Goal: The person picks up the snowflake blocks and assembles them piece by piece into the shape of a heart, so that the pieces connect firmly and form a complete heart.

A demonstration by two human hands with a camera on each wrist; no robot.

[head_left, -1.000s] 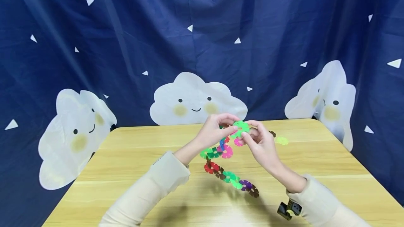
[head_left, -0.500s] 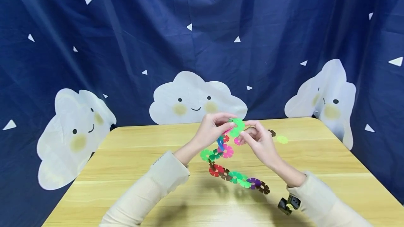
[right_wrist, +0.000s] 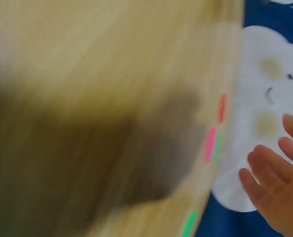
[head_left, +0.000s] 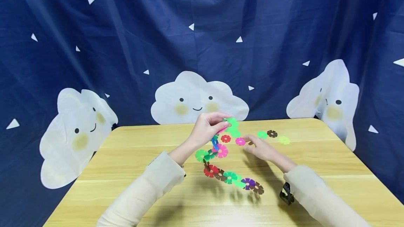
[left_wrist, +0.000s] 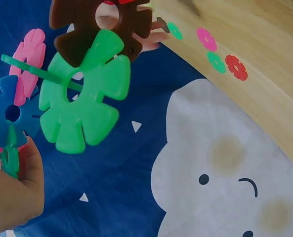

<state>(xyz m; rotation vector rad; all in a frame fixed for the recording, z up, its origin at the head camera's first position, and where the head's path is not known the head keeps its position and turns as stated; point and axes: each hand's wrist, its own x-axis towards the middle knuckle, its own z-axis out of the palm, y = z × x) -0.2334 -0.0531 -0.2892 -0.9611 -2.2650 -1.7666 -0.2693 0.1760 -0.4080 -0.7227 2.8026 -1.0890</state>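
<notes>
My left hand [head_left: 205, 129] pinches a chain of slotted flower-shaped plastic discs near its upper end, above the table. A bright green disc [head_left: 232, 122] stands out beyond the fingertips. Below the hand, the chain hangs and bends through blue [head_left: 215, 143], pink [head_left: 222, 150], red [head_left: 210, 171] and purple [head_left: 248, 184] discs to a brown disc [head_left: 258, 188] at its lower end. In the left wrist view, a large green disc [left_wrist: 99, 116] joins a brown disc [left_wrist: 69, 37]. My right hand [head_left: 263, 150] holds nothing, its fingers extended near a loose pink disc [head_left: 240, 141].
Loose red [head_left: 225, 138], green [head_left: 262, 134], brown [head_left: 272, 133] and yellow-green [head_left: 284, 140] discs lie towards the table's back edge. Another brown disc [head_left: 251, 143] is partly covered by the right fingers. A blue curtain [head_left: 132, 27] with clouds hangs behind the wooden table [head_left: 126, 185].
My right hand has let go of the bright green disc and moved down and right towards the loose discs. The left hand has shifted slightly left with the chain, which sways.
</notes>
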